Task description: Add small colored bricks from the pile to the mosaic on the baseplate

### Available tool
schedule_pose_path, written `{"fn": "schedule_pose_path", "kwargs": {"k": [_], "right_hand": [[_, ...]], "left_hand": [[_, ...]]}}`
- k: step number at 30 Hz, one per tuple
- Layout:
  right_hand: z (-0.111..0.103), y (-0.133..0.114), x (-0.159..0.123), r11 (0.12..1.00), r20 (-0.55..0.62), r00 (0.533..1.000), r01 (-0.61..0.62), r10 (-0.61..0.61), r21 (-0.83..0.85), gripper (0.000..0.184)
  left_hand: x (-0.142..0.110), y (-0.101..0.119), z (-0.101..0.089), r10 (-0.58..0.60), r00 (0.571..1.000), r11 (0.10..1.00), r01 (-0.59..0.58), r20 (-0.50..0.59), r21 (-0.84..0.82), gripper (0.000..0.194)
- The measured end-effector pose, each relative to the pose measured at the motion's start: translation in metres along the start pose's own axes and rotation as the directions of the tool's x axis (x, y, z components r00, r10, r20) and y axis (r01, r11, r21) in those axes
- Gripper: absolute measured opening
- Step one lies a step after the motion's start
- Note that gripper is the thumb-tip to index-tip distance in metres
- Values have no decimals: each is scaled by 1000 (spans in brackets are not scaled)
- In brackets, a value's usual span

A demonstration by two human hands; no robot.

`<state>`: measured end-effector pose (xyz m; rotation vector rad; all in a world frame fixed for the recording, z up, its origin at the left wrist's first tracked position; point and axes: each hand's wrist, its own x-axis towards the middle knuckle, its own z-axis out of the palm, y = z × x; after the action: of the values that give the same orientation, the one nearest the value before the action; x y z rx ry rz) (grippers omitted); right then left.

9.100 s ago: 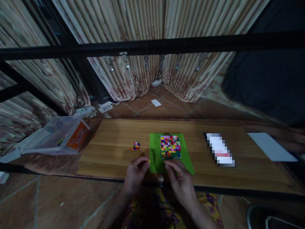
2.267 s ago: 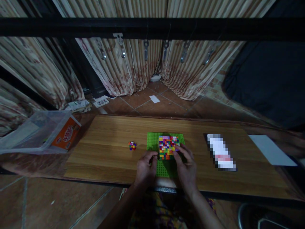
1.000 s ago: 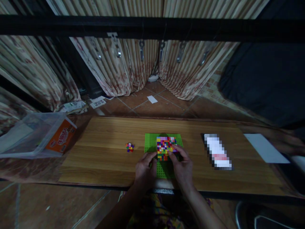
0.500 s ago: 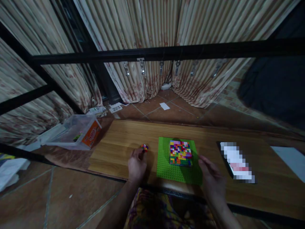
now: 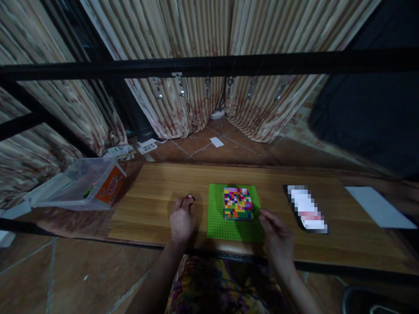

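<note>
A square block of many-coloured toy bricks (image 5: pixel 237 203) stands on a green studded baseplate (image 5: pixel 216 226) on the wooden table. Left of the plate, my left hand (image 5: pixel 182 221) is closed, palm down, with its fingertips on a small cluster of coloured toy bricks (image 5: pixel 190 198). The fingers partly cover that cluster. At the plate's right edge is my right hand (image 5: pixel 279 239), thumb and forefinger pinched together. Whatever lies between those fingertips is too small or hidden to make out.
A phone (image 5: pixel 307 209) with a blurred-out screen lies right of the plate, and a white sheet (image 5: pixel 379 207) lies beyond it. A clear plastic box (image 5: pixel 78 174) with an orange label stands off the table's left end. A dark rail (image 5: pixel 209 67) crosses behind the table.
The whole view has shifted, moving the table leftward in the picture. My left fingers now cover more of the small brick cluster. My right hand stays pinched beside the plate's right edge.
</note>
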<state>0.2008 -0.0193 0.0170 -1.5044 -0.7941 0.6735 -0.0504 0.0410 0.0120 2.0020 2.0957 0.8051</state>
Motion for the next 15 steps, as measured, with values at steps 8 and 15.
{"fn": "schedule_pose_path", "kwargs": {"k": [8, 15], "right_hand": [[5, -9, -9, 989, 62, 987, 151, -150, -8, 19], [12, -37, -42, 931, 485, 825, 361, -291, -57, 23]], "left_hand": [[-5, 9, -9, 46, 998, 983, -54, -47, -175, 20], [-46, 74, -11, -114, 856, 493, 490, 505, -719, 35]]}}
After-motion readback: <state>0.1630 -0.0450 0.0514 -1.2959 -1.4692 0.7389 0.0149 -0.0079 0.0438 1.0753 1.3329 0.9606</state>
